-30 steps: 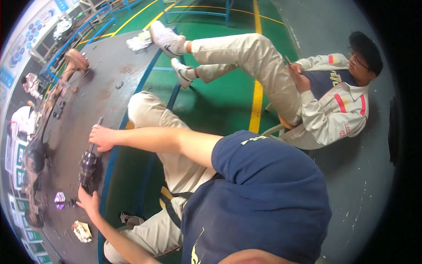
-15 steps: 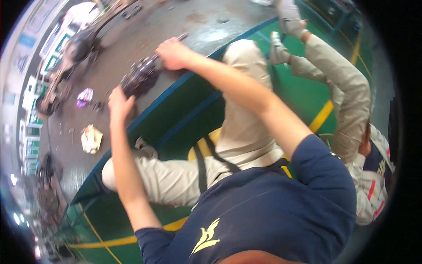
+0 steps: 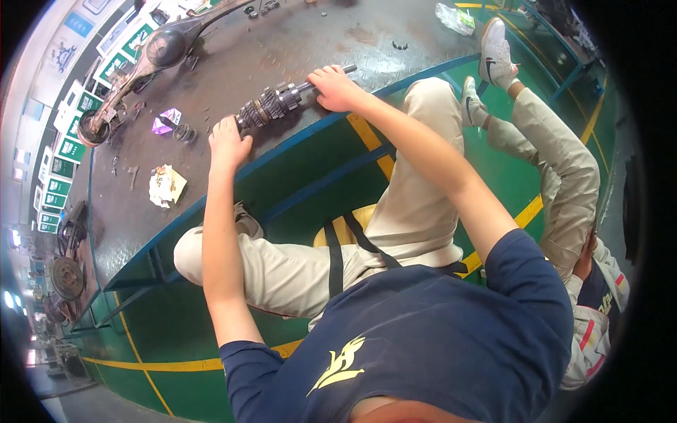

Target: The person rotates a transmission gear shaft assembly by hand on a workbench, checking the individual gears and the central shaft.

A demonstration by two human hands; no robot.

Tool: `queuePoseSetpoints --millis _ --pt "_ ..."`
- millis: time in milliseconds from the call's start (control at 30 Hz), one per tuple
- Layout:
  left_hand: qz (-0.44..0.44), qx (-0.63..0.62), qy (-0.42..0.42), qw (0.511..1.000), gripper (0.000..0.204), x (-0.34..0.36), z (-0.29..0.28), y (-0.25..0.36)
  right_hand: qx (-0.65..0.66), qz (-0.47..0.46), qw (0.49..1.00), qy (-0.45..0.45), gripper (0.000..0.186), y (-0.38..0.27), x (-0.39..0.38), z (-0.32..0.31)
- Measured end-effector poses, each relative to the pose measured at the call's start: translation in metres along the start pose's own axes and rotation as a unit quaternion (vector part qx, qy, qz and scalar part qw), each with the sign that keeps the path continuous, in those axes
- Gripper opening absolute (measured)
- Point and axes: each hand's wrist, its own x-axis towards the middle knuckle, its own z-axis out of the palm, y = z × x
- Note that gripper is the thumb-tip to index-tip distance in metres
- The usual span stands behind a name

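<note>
My left hand [image 3: 227,144] is curled over the toothed end of a dark steel gear shaft with stacked cogs [image 3: 278,102], which lies on its side on the grimy grey checker-plate surface [image 3: 296,42], near that surface's blue-painted front edge. My right hand [image 3: 335,88] is closed around the thinner bare end of the same shaft, so I grip it at both ends. I sit with my beige-trousered knees just below the edge.

The shaft is round and looks oily, so I judge it could roll or slip in my hands; lying this close to the edge, it might drop off onto my legs or the green floor [image 3: 310,166]. The gear teeth under my left palm could pinch or cut if the shaft turned suddenly. A small coiled spring [image 3: 185,132] and a purple wrapper [image 3: 166,121] lie just beside my left hand, and a careless sweep could knock them away. Another person's white shoe [image 3: 496,48] rests on the surface well apart to my right.
</note>
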Motion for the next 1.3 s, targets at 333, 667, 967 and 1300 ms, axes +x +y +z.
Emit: queuePoseSetpoints --millis 333,667,967,1300 --pt "0.054 -0.012 0.041 0.998 0.071 0.017 0.0 -0.004 0.036 0.004 0.998 -0.044 0.058 0.002 0.02 0.003" --pt "0.027 -0.047 0.034 0.998 0.056 0.02 0.025 -0.017 0.033 -0.026 0.998 0.047 0.038 -0.004 0.028 0.008" --pt "-0.008 -0.028 -0.005 1.0 0.09 0.006 0.029 -0.003 0.063 -0.001 0.998 0.0 0.042 -0.002 0.012 -0.001" --pt "-0.009 -0.068 -0.02 0.997 0.103 -0.022 0.002 0.019 0.12 -0.064 0.99 0.045 0.053 -0.01 0.003 -0.022"
